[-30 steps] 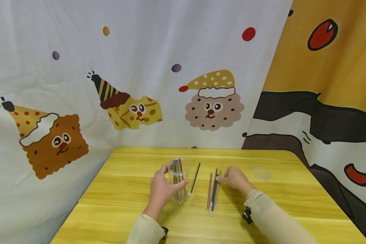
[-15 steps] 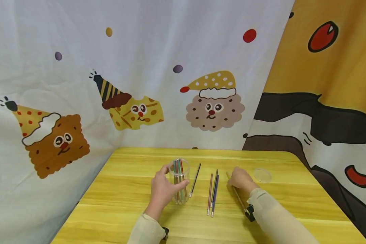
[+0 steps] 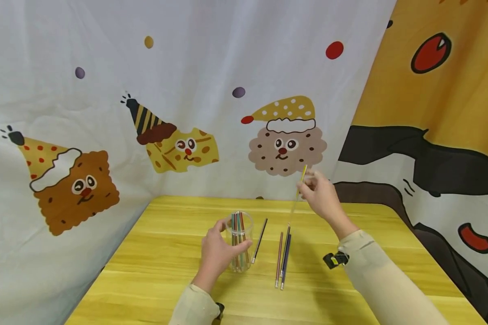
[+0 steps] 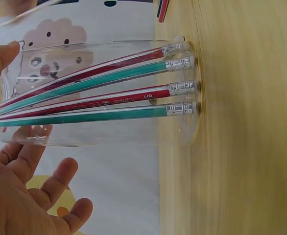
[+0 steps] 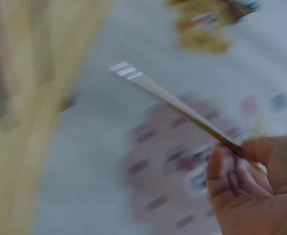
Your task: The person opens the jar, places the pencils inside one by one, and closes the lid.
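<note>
My left hand [image 3: 214, 253] holds a clear plastic cup [image 3: 250, 230] upright on the table, thumb on the near side and fingers behind. Inside stand several red and green striped pencils [image 4: 109, 100], their silver eraser ends down at the base. My right hand [image 3: 320, 194] is raised above the far part of the table and pinches a yellow pencil [image 5: 197, 120] between thumb and fingers. Its silver end points down and away from the hand. Below it lie a reddish pencil [image 3: 279, 259] and dark blue pencils [image 3: 286, 262] side by side.
A lone dark pencil [image 3: 260, 239] lies just right of the cup. The yellow wooden table [image 3: 166, 271] meets a white cartoon-printed curtain [image 3: 199, 54] at its back edge. A black wrist strap [image 3: 335, 259] sits on the right sleeve.
My right hand has drawn the yellow pencil rightward out of the loose group, then lifted it high above the table, pencil now steeply upright. The left hand and cup stay in place.
</note>
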The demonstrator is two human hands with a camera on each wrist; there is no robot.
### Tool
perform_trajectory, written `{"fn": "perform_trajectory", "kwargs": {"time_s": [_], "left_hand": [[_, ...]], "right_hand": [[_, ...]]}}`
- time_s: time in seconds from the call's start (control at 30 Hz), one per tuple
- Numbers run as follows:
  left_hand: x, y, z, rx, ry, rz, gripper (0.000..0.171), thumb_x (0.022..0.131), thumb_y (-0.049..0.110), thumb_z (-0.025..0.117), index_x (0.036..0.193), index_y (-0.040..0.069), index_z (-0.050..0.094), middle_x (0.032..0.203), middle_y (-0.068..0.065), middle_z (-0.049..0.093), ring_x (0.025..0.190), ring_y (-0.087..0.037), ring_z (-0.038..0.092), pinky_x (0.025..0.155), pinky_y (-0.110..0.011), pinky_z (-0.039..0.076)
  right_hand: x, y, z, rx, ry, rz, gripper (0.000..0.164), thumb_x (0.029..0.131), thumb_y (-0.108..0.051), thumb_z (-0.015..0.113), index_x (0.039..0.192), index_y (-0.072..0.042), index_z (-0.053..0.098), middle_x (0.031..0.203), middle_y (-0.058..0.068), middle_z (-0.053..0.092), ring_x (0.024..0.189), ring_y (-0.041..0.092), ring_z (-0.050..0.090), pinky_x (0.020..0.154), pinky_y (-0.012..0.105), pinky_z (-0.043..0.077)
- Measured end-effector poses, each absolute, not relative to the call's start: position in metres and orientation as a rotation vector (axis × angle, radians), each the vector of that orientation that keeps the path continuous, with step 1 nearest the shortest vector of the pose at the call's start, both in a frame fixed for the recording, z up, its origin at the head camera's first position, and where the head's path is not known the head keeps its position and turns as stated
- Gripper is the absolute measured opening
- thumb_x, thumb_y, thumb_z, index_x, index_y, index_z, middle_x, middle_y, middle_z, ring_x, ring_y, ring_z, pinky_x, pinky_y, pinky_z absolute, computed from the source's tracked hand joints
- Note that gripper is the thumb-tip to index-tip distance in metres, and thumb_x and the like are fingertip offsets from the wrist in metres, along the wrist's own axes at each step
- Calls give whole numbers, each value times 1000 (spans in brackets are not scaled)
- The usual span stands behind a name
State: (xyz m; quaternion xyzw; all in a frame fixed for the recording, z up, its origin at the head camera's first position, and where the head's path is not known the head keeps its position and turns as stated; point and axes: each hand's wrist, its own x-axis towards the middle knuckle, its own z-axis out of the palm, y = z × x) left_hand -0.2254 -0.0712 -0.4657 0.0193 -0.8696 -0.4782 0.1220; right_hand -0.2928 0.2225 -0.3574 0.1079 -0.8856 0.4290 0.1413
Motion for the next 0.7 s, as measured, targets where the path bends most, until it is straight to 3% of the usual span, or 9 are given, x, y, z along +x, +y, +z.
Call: {"fn": "perform_trajectory", "kwargs": {"time_s": [0.1,0.2,0.43,0.7], "left_hand": [[-225,-71,-465,57,-2543,-1384,87,72,50,99,145,19,62,139,-13,66,126,-42,61,101,-64,55],[-225,-71,-466,46,-2542,-1383,89,71,53,98,145,19,62,138,-13,66,125,-41,62,100,-63,56],[-228,-71,-468,10,-2540,-1388,82,75,53,96,143,20,63,138,-13,66,126,-41,61,100,-62,55],[-226,-72,-469,8,-2532,-1396,81,75,51,96,142,18,64,138,-15,67,126,-42,61,100,-63,55]], "right_hand": [[-277,188,-326,437,-2285,1381,68,109,-21,63,168,-22,28,111,16,77,92,27,76,83,28,64],[-265,154,-316,619,-2123,1436,75,107,-12,66,169,-27,27,107,15,76,89,26,76,80,25,64],[-264,113,-342,852,-2161,1222,70,103,-7,71,163,-16,37,102,10,78,83,24,76,71,27,59],[-265,101,-384,962,-2347,908,57,103,-9,71,156,-8,48,98,5,78,70,7,64,64,22,54]]}}
